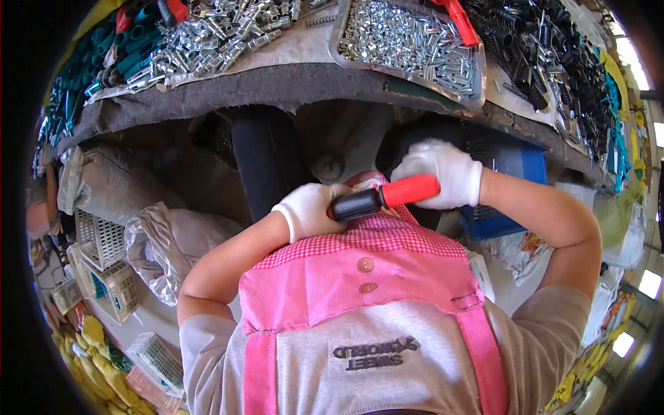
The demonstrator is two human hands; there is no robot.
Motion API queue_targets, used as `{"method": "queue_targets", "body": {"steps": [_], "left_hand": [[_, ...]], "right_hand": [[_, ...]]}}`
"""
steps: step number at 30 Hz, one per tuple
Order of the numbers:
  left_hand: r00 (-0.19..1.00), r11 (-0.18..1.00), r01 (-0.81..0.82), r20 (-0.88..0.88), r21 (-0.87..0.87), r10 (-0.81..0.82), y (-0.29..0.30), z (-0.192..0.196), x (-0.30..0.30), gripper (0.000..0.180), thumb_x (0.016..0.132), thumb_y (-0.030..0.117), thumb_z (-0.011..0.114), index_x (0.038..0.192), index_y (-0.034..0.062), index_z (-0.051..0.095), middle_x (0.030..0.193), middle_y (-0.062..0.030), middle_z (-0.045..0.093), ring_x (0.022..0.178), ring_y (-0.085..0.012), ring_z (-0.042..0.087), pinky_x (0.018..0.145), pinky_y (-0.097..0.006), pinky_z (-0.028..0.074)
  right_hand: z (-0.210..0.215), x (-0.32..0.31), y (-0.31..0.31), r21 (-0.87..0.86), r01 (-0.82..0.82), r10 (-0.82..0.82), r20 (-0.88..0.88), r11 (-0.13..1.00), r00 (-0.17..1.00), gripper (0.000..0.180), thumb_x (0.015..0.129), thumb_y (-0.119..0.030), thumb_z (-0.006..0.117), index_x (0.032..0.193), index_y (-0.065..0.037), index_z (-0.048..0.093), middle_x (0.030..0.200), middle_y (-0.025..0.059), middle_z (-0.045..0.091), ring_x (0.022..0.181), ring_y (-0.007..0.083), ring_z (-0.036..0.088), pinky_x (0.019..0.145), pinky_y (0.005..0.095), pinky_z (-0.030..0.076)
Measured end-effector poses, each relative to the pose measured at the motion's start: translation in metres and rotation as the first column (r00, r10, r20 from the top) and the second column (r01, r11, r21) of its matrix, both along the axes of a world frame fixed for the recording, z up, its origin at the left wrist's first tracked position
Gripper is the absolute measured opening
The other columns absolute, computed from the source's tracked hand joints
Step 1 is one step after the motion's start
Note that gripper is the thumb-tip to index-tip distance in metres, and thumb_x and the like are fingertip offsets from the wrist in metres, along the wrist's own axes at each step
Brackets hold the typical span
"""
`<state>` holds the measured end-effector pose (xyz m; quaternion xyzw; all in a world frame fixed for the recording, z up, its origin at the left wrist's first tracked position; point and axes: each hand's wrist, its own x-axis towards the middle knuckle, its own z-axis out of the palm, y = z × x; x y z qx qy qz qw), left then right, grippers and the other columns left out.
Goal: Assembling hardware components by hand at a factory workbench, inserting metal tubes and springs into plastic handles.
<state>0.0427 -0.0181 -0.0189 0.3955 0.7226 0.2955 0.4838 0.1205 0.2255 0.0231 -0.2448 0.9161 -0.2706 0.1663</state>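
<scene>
A stick-shaped tool part with a black ribbed grip (355,207) and a red end (411,190) lies across my lap, above the pink apron (346,277). My left hand (312,209), in a white glove, is closed round the black end, its fingers partly hidden behind it. My right hand (437,171), also white-gloved, is curled beside and behind the red end. Motion smears its fingers, so whether they grip the red end or something small is unclear.
The bench edge (228,90) runs ahead, holding piled metal fittings (221,41), a metal tray (478,83) of small pins, black springs and parts (532,48) and teal grips (131,48). A blue crate (532,166) is at right; white sacks (173,235) and plastic baskets (104,238) are at left.
</scene>
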Motion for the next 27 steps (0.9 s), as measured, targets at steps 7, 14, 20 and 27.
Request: {"method": "queue_targets", "body": {"steps": [7, 14, 20, 27], "left_hand": [[0.745, 0.937, -0.305, -0.571, 0.168, 0.345, -0.003, 0.010, -0.038, 0.032, 0.068, 0.014, 0.064, 0.099, 0.0090, 0.056, 0.076, -0.0189, 0.061, 0.075, -0.0359, 0.060, 0.063, -0.041, 0.048], [0.954, 0.941, -0.236, -0.124, 0.241, 0.271, -0.002, 0.021, -0.033, 0.034, 0.068, 0.012, 0.068, 0.099, 0.0046, 0.058, 0.074, -0.0147, 0.062, 0.070, -0.0221, 0.062, 0.068, -0.031, 0.049], [0.788, 0.939, -0.009, 0.580, 0.343, -0.205, 0.000, -0.010, -0.005, 0.027, 0.069, 0.004, 0.064, 0.095, 0.0033, 0.055, 0.072, 0.0008, 0.055, 0.061, -0.0076, 0.053, 0.057, -0.021, 0.045], [0.371, 0.920, 0.263, 0.850, 0.291, -0.375, 0.012, -0.059, -0.001, 0.028, 0.066, 0.002, 0.060, 0.091, -0.0019, 0.049, 0.056, -0.0004, 0.049, 0.040, -0.0054, 0.045, 0.037, -0.018, 0.034]], "right_hand": [[0.005, -0.012, -0.018, -0.715, 0.669, -0.176, 0.645, 0.202, 0.743, 0.061, 0.083, -0.014, 0.057, 0.135, -0.007, 0.027, 0.115, 0.0116, 0.050, 0.097, 0.0169, 0.054, 0.084, 0.0334, 0.046], [0.033, -0.008, -0.008, -0.475, 0.751, -0.135, 0.798, 0.458, 0.587, 0.048, 0.079, -0.008, 0.061, 0.122, 0.002, 0.042, 0.092, 0.0131, 0.061, 0.077, 0.0193, 0.063, 0.070, 0.0308, 0.052], [0.038, -0.020, 0.008, -0.047, -0.161, 0.151, -0.166, 0.986, 0.974, 0.028, 0.062, -0.017, 0.070, 0.088, -0.014, 0.061, 0.077, 0.0017, 0.057, 0.075, 0.0236, 0.055, 0.078, 0.0375, 0.046], [0.047, -0.022, -0.003, 0.420, -0.415, 0.579, -0.701, 0.807, 0.417, 0.021, 0.058, -0.018, 0.060, 0.079, -0.013, 0.057, 0.078, -0.0016, 0.053, 0.087, 0.0169, 0.055, 0.094, 0.0355, 0.042]]}}
